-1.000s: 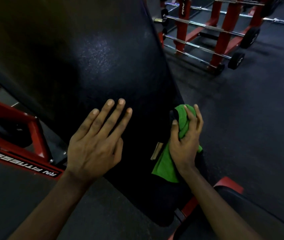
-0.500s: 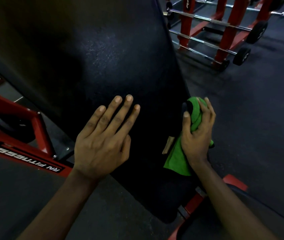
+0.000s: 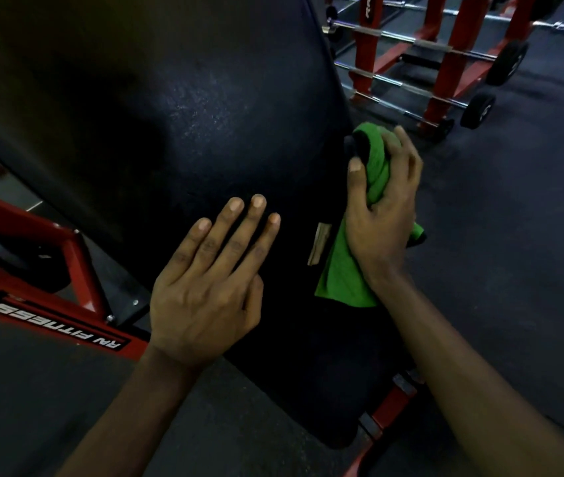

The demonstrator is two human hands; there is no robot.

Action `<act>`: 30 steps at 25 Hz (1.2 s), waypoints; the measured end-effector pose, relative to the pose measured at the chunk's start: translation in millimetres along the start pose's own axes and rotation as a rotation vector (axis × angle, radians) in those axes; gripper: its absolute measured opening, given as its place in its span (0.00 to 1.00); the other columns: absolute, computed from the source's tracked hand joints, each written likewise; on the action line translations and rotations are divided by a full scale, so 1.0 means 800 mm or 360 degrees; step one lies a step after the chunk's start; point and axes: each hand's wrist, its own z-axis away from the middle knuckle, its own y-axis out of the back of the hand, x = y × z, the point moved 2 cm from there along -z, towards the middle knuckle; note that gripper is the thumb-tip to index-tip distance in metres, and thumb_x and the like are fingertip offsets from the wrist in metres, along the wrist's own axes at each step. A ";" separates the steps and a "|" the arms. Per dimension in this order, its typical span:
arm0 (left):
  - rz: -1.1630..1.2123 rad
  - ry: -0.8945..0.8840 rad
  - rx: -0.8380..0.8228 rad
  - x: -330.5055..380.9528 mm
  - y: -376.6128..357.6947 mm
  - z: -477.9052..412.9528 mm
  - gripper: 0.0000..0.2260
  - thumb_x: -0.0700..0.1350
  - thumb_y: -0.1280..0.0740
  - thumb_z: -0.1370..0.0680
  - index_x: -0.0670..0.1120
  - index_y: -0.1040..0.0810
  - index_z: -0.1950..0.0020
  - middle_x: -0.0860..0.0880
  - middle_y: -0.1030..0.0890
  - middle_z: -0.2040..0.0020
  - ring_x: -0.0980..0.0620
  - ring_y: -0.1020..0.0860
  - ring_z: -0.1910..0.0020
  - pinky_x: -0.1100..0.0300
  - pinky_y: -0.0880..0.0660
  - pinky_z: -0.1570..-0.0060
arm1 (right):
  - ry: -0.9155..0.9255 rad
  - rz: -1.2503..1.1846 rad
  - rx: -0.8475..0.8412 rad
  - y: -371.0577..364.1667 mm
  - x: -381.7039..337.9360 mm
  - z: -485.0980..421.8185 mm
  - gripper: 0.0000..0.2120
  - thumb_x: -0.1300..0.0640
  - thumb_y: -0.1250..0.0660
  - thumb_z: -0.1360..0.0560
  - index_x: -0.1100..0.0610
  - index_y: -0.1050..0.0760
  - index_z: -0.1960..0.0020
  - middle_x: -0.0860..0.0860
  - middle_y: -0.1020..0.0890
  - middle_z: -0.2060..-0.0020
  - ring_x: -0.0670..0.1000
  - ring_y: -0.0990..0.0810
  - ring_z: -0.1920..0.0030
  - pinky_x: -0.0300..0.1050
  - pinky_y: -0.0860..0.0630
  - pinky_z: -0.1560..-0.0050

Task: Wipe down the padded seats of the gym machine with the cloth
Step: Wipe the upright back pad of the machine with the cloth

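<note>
Right grip [image 3: 382,218] curls thumb and fingers round the bunched green cloth [image 3: 342,280], holding it against the right edge of the black padded seat [image 3: 204,115], toward the pad's lower end and just beside a small tan tag [image 3: 318,244]. Left grip [image 3: 204,290] holds nothing and lies flat on the pad with its fingers straight, near the lower left edge by the red frame [image 3: 77,256]. Past the right edge, a red barbell rack [image 3: 445,63] stands on the dark floor [image 3: 514,253].

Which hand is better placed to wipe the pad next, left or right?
Right: the right hand grips the cloth at the pad edge; the left hand rests flat on the pad, holding nothing.
</note>
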 end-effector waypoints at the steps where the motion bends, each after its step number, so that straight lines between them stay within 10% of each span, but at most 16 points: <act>1: -0.0013 0.0001 -0.0001 -0.001 0.000 0.000 0.25 0.43 0.42 0.19 0.48 0.34 0.20 0.47 0.35 0.20 0.49 0.38 0.20 0.52 0.43 0.22 | 0.0015 0.0005 -0.0022 0.006 0.010 0.012 0.19 0.55 0.34 0.18 0.60 0.28 0.29 0.57 0.32 0.27 0.30 0.37 0.30 0.21 0.36 0.40; 12: -0.0010 0.0013 0.0046 0.000 -0.002 0.000 0.26 0.42 0.40 0.20 0.48 0.34 0.20 0.48 0.34 0.21 0.49 0.37 0.21 0.52 0.42 0.23 | -0.0164 0.0065 -0.0053 0.021 0.044 0.040 0.17 0.56 0.36 0.17 0.61 0.28 0.30 0.57 0.33 0.26 0.24 0.38 0.34 0.19 0.39 0.41; 19: 0.0000 0.0012 0.0028 -0.001 -0.002 0.001 0.26 0.43 0.41 0.20 0.48 0.34 0.20 0.48 0.34 0.21 0.49 0.37 0.21 0.51 0.42 0.23 | -0.0187 0.0051 -0.0121 0.042 0.085 0.066 0.20 0.50 0.38 0.17 0.55 0.30 0.27 0.54 0.32 0.26 0.40 0.35 0.26 0.27 0.37 0.32; 30: 0.0012 0.0020 0.0033 -0.001 -0.002 0.000 0.25 0.43 0.42 0.19 0.48 0.33 0.21 0.48 0.34 0.21 0.49 0.38 0.21 0.52 0.43 0.22 | -0.0144 0.0088 -0.0016 0.015 0.053 0.026 0.18 0.51 0.37 0.17 0.59 0.27 0.30 0.54 0.30 0.28 0.26 0.36 0.34 0.20 0.38 0.41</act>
